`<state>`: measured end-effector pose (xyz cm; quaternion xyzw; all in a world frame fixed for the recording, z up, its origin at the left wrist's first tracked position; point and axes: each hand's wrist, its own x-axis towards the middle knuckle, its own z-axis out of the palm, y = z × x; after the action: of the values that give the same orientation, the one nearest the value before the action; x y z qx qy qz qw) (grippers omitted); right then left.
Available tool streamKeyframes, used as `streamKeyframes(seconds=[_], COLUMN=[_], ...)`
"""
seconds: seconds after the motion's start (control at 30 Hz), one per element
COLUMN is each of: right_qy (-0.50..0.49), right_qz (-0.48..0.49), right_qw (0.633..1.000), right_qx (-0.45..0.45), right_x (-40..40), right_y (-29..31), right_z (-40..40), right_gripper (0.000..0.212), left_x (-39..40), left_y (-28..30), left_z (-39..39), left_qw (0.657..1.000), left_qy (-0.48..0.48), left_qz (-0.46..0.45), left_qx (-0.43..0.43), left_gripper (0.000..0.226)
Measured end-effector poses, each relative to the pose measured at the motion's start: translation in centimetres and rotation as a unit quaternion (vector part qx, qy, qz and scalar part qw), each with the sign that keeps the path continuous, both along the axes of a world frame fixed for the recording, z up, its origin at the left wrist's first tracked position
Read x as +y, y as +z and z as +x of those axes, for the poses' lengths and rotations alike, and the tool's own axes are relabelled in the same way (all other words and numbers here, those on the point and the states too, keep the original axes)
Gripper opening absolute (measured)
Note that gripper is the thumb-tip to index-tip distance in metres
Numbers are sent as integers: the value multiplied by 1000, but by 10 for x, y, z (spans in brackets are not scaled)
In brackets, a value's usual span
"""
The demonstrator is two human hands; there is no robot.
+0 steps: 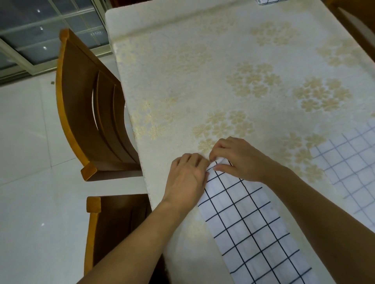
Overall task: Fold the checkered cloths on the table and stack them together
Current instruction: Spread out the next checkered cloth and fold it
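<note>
Checkered cloth [249, 227] lies as a long narrow strip along the worktop's [203, 60] left edge, running from the near edge up to about mid-length; looks already folded lengthwise, so you've got a band w/ one short end to bring over. You're holding it at that far short end, both hands meeting on the same corner, prob. to line up the layers before the next fold.

Left hand [186, 178]: palm down, fingers curled onto the cloth's left far corner, pressing or pinching it; can't tell which, tips are tucked under. Right hand [237, 160]: knuckles raised, thumb and forefinger closed on the end edge just beside the left hand. Both forearms reach in from the near edge, right one crossing over the strip.

Second checkered cloth [349, 162] sits flat at the right edge, well apart, not yet folded as far as visible. Another bit of checkered fabric [267, 2] shows at the far edge, mostly cut off. Two wooden chairs [89, 101] stand along the left side.
</note>
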<state>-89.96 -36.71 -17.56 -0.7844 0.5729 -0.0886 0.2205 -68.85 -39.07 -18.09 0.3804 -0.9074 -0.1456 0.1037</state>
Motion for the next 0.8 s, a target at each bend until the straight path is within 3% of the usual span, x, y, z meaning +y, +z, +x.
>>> streamKeyframes(seconds=[0.23, 0.37, 0.57, 0.8], right_qy=[1, -20, -23, -9], right_qz=[-4, -63, -66, -112], right_qw=[999, 997, 997, 992], right_qx=[40, 48, 38, 50], right_x=[-25, -40, -51, -44], right_y=[5, 4, -5, -4], right_z=[9, 13, 10, 6], right_gripper=[13, 9, 10, 9], left_x=[-37, -64, -82, -86], left_y=[8, 13, 16, 24], left_z=[0, 6, 28, 29], left_qw=[997, 998, 984, 983], left_qy=[-47, -42, -114, -102], left_qz=[-45, 23, 131, 152], left_qx=[-53, -28, -44, -14], left_gripper=[25, 15, 55, 41])
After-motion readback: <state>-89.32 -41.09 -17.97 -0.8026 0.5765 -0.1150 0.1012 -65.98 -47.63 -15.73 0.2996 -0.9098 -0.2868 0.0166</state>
